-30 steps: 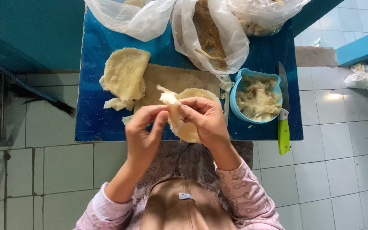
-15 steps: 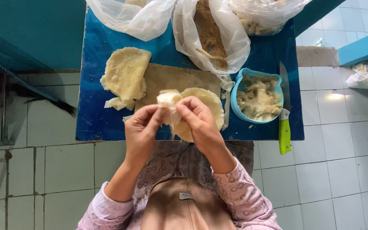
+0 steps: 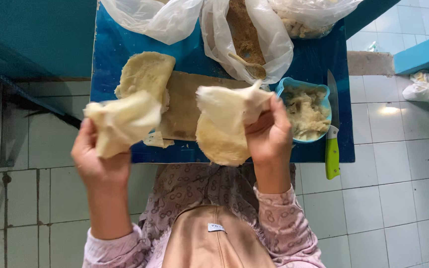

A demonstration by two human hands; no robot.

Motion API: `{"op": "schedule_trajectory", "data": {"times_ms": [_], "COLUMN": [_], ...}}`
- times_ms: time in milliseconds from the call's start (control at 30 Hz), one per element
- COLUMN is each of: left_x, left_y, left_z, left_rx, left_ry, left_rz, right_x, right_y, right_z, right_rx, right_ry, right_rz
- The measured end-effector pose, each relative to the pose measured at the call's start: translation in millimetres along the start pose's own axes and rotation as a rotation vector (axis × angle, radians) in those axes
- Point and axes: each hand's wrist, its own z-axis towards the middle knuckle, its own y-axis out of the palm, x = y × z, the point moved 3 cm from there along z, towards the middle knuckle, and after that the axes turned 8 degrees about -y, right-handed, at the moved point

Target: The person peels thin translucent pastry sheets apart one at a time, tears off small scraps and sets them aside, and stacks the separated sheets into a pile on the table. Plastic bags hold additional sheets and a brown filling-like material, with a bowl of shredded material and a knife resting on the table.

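Observation:
My left hand (image 3: 98, 161) holds one thin pale dough sheet (image 3: 122, 121) up at the left, over the table's front edge. My right hand (image 3: 269, 134) grips a second pale sheet (image 3: 229, 106), which hangs over a round yellowish dough disc (image 3: 219, 144) at the front edge of the blue table (image 3: 115, 49). The two sheets are apart, with a brown wooden board (image 3: 184, 104) lying between them. A stack of folded dough sheets (image 3: 145, 74) rests on the board's left end.
A blue bowl of pale mashed filling (image 3: 306, 109) stands right of my right hand. A knife with a green handle (image 3: 332, 149) lies along the table's right edge. Clear plastic bags (image 3: 247, 34) sit at the back, one with brown crumbs and a spoon. White tiled floor surrounds the table.
My hands were together at the centre, pinching one folded piece. Now they have pulled apart, the left hand moving left, each holding a separate opened sheet.

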Motion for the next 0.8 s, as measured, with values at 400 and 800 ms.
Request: {"op": "schedule_trajectory", "data": {"times_ms": [400,800], "left_x": [-23.8,-51.6], "left_y": [46.8,65.3], "left_z": [-38.5,-39.2], "left_rx": [-0.521,-0.544], "left_ry": [-0.060,-0.360], "left_rz": [0.861,1.142], "right_x": [70.1,-19.7], "right_y": [58.8,-13.1], "right_z": [-6.6,-40.3], "right_rx": [-0.700,-0.451], "right_ry": [0.056,0.435], "right_rz": [-1.078,-0.604]}}
